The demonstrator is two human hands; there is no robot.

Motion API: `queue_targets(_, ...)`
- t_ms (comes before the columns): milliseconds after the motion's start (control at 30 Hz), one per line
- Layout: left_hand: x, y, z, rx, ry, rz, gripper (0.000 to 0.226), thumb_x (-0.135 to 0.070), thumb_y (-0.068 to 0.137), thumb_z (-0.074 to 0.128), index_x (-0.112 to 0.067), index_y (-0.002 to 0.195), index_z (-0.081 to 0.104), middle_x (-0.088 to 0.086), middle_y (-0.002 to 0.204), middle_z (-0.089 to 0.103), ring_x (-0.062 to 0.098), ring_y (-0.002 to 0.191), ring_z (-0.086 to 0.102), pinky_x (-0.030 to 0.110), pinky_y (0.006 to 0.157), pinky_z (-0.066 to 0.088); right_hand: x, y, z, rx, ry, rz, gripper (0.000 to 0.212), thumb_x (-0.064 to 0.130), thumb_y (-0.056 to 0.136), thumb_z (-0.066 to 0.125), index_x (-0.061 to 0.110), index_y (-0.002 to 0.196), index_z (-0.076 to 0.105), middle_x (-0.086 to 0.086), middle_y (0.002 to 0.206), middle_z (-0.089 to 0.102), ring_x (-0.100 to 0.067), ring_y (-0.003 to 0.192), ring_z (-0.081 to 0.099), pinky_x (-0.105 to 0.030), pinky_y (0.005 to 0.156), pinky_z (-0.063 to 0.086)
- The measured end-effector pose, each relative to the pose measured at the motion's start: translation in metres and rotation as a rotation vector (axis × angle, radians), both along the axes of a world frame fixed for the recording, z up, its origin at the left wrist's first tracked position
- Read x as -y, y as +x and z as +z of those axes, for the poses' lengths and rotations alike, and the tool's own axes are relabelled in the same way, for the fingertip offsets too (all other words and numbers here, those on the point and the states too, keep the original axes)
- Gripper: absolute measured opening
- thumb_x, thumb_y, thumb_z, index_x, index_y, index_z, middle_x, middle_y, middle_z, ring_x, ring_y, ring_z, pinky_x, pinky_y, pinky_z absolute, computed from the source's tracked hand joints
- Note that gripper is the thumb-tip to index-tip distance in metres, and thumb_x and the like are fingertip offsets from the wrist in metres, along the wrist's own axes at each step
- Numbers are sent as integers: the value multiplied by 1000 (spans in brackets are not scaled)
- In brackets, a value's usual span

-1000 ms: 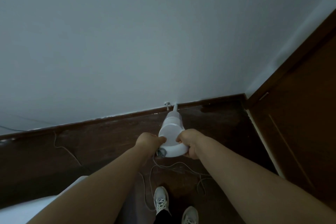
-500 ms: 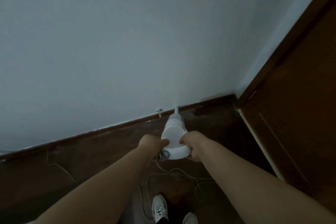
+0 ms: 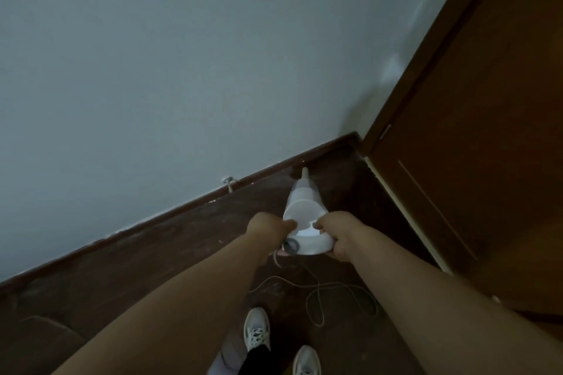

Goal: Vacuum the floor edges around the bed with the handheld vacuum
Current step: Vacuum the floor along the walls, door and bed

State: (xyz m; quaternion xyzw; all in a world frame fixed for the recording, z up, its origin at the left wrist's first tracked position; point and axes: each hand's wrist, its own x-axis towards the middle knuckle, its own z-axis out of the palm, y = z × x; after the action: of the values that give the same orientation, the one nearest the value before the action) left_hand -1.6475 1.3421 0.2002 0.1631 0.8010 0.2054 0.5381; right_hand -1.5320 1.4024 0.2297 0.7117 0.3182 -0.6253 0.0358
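The handheld vacuum [image 3: 306, 219] is held over the dark floor [image 3: 158, 265], long axis pointing away from the person toward the baseboard [image 3: 182, 205]. The left hand [image 3: 268, 230] grips the rear of the body on its left side; the right hand [image 3: 342, 234] grips the right side. Both hands are equally near. The nozzle [image 3: 304, 174] sits at the floor edge, just short of the corner by the wooden door [image 3: 475, 161]. Judgement: the coming sweep follows the baseboard toward that corner. The cord [image 3: 332, 289] lies looped behind, near the shoes [image 3: 257, 332].
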Motion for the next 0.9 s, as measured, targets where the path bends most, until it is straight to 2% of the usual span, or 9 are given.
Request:
queue_targets(167,-33,-18,-22,-49,1,-77,32,-31,88,66,-3,102,72,14,99,72,30,91,69,40,89,55,-28,-19,-23,5,8,-26,37,10,91,56,3,128,52,-20,123,55,-34,112,56,-47,98,48)
queue_targets(300,-43,-33,-29,-39,-41,-98,31,-32,87,68,-5,103,71,5,81,67,17,68,64,30,73,55,-36,-30,-28,2,-6,-39,42,6,92,53,5,133,48,-20,129,52,-34,116,54,-45,95,49)
queue_targets(367,-41,-38,-26,-28,-46,-91,31,-31,87,67,-6,104,70,3,78,65,14,65,62,27,69,54,-34,-34,-21,-1,-26,-30,42,7,93,53,6,135,45,-20,131,51,-34,119,53,-45,97,48)
queue_targets(467,-36,-43,-24,-36,-36,-90,33,-32,87,67,-4,105,70,7,87,67,20,80,67,32,82,56,-33,-36,-16,4,-42,0,44,7,93,53,6,136,43,-20,132,50,-34,120,52,-43,98,48)
queue_targets(533,-29,-44,-21,-34,-46,-86,33,-32,87,66,-4,104,70,8,89,67,22,84,67,34,86,56,-28,-38,-12,3,-48,21,45,6,92,53,7,136,44,-19,131,50,-33,119,52,-42,96,48)
queue_targets(767,11,-40,-12,-88,-78,-74,33,-34,89,63,-5,104,70,5,85,67,17,75,65,29,81,55,3,-38,-16,22,-66,128,48,6,90,57,11,136,45,-17,129,50,-32,116,53,-44,97,50)
queue_targets(900,35,-36,-9,-101,-80,-31,34,-34,89,64,-4,104,70,6,83,68,21,79,68,33,83,57,20,-36,-16,6,-94,153,46,5,91,56,11,135,46,-17,127,51,-31,114,55,-42,94,52)
